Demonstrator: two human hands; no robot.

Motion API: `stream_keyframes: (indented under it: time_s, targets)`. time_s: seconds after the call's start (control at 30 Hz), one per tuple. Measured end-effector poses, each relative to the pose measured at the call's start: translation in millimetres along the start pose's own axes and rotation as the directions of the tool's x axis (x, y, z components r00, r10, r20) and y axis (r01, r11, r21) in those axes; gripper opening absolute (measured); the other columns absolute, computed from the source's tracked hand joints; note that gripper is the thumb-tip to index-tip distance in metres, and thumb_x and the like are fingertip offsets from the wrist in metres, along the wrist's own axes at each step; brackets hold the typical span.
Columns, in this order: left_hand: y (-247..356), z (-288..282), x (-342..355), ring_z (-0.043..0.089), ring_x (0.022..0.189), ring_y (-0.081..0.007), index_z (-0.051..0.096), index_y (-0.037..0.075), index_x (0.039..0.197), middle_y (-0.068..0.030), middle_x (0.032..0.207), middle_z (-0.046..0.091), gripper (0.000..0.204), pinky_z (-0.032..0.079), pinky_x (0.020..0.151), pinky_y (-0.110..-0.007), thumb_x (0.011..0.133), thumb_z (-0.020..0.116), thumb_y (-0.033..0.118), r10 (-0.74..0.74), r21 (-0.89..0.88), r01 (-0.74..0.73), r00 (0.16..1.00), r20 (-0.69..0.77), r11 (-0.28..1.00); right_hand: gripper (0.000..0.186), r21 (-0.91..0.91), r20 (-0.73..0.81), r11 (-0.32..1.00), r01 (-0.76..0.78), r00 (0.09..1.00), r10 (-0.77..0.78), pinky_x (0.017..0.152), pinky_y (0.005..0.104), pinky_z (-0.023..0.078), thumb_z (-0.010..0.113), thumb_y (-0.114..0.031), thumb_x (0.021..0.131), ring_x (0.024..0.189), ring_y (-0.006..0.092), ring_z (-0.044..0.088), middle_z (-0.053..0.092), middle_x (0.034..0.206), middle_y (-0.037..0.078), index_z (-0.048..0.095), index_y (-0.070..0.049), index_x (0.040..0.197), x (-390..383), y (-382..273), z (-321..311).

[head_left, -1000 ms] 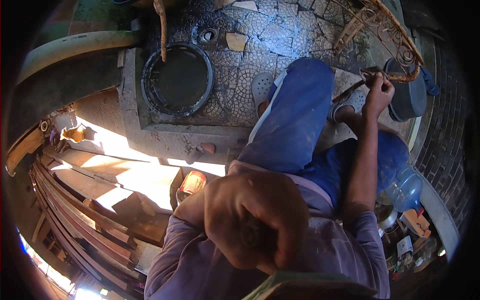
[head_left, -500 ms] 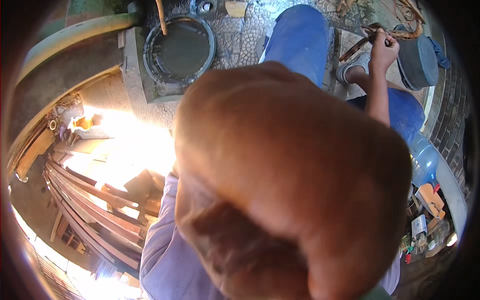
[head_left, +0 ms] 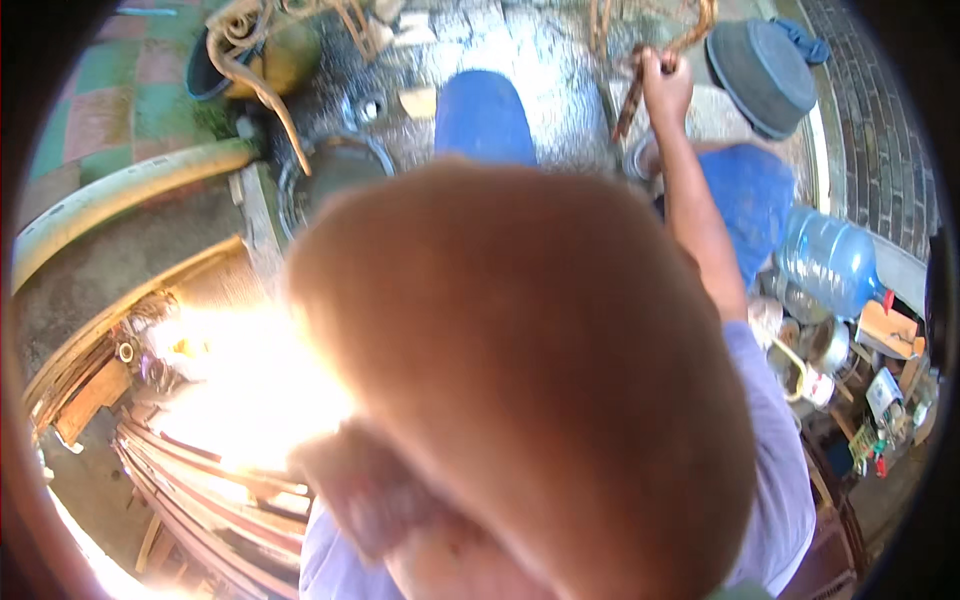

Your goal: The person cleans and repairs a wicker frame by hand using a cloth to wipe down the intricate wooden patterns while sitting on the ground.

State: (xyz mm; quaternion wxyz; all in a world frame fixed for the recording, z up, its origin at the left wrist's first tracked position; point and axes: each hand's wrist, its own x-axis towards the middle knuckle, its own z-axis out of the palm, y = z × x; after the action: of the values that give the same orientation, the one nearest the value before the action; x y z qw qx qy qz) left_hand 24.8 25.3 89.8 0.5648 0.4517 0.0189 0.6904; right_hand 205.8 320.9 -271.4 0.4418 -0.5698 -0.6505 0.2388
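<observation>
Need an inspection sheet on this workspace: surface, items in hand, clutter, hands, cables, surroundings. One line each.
Surface: patterned stone floor, shiny, looks wet.
Items in hand: rusty curved metal and dark strip, meeting at the right hand.
Clutter: blue plastic jug on its side, metal pot, stacked wooden strips.
Hands: right closed at the metal; left hand raised close to the camera, blurred, its grip unclear, hiding the middle of the view.
Cables: nothing seen.
Surroundings: grey tub, round dark basin partly hidden, scrolled metal frame, green and pink tiles; strong glare at lower left.
</observation>
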Motion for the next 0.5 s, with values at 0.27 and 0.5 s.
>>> stream_keyframes:
  time_s: [0.27, 0.5]
  targets:
    - [2.3, 14.0, 25.5, 0.055, 0.059, -0.0163, 0.068, 0.007, 0.094, -0.0046, 0.069, 0.06, 0.014, 0.048, 0.057, -0.035, 0.095, 0.07, 0.021, -0.035, 0.066, 0.032, 0.998, 0.054, 0.997, 0.03, 0.133, 0.081, 0.982, -0.132, 0.989, 0.122, 0.072, 0.0382, 0.052, 0.076, -0.029, 0.086, 0.078, 0.0252, 0.067, 0.068, 0.082, 0.013, 0.062, -0.003, 0.093, -23.1, -35.6, 9.7]
    - [-18.3, -7.5, 43.6, 0.055, 0.056, -0.0148, 0.062, 0.003, 0.114, -0.0045, 0.066, 0.059, 0.031, 0.051, 0.054, -0.035, 0.106, 0.05, 0.03, -0.073, 0.374, 0.094, 0.995, -0.071, 0.923, 0.029, 0.083, 0.033, 0.985, -0.149, 0.989, 0.147, 0.074, 0.0421, 0.052, 0.076, -0.027, 0.086, 0.081, 0.0314, 0.068, 0.069, 0.087, 0.017, 0.063, -0.004, 0.096, -8.7, -44.3, -6.1]
